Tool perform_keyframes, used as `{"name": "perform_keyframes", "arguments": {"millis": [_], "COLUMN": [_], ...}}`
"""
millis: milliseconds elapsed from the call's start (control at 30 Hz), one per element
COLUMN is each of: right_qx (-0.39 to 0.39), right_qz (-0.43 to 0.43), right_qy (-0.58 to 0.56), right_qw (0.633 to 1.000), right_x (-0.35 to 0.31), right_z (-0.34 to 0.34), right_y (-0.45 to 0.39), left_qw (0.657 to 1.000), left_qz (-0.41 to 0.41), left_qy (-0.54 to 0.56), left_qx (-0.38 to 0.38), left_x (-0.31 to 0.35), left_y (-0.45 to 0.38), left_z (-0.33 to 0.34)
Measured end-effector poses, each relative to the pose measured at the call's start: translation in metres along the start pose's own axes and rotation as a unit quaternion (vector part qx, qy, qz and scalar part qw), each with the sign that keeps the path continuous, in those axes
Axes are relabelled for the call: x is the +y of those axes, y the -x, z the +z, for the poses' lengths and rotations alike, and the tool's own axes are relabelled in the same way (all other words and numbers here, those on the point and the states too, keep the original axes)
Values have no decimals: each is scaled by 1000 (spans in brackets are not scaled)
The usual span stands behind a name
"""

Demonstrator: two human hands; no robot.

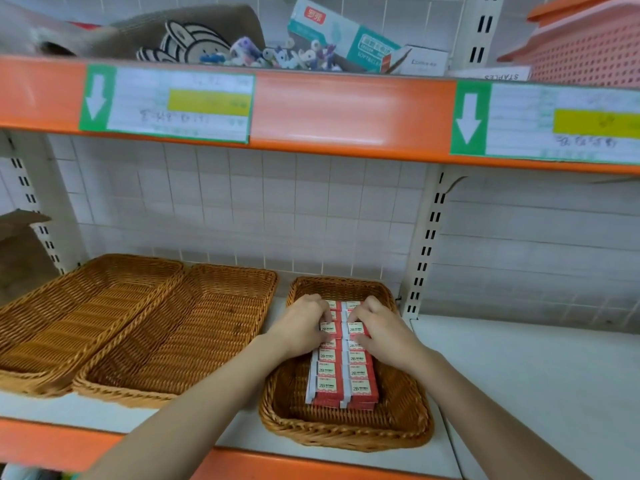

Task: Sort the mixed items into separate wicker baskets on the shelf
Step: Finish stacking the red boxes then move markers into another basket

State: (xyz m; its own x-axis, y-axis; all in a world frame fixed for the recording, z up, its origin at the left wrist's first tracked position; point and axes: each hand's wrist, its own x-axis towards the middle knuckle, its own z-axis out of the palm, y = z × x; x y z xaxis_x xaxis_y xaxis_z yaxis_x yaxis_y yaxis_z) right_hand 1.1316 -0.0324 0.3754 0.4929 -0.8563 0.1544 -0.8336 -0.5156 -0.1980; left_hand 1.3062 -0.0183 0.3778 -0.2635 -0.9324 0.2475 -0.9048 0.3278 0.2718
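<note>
shelf (519,375): white board with orange front lip; three baskets are set on it. Risk: right basket sits near the front edge, could be dragged off if pulled toward the body.
top shelf (346,109): mixed items are piled behind the lip – hat, box, small bits. Risk: these are still unsorted and loosely heaped, could be knocked down when reached for.
left basket (69,323): wicker, nothing seen in it; its rim is overlapped by the middle basket (194,341). Risk: one is shifted if the other is bumped.
right basket (408,410): wicker, holds the boxes. Risk: low wall, rows can be pushed over it.
boxes (343,379): red and white, marked 2B, laid in two rows, stacked. Risk: rows are skewed or the stack is toppled if pressed unevenly.
left hand (301,327): fingers curled, tips pressed on the left row; a grip cannot be confirmed.
right hand (381,329): fingers curled on the right row, thumb at a box edge, likely pinching; a slip would scatter the row.
</note>
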Motion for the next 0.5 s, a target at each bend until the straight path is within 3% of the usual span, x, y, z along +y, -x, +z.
{"name": "perform_keyframes", "arguments": {"millis": [500], "right_qx": [-2], "right_qz": [4], "right_qy": [40], "right_qw": [999], "right_x": [-7], "right_z": [-2], "right_y": [4], "left_qw": [999], "left_qz": [18], "left_qy": [-29], "left_qx": [-1], "left_x": [4], "left_y": [4], "left_z": [0]}}
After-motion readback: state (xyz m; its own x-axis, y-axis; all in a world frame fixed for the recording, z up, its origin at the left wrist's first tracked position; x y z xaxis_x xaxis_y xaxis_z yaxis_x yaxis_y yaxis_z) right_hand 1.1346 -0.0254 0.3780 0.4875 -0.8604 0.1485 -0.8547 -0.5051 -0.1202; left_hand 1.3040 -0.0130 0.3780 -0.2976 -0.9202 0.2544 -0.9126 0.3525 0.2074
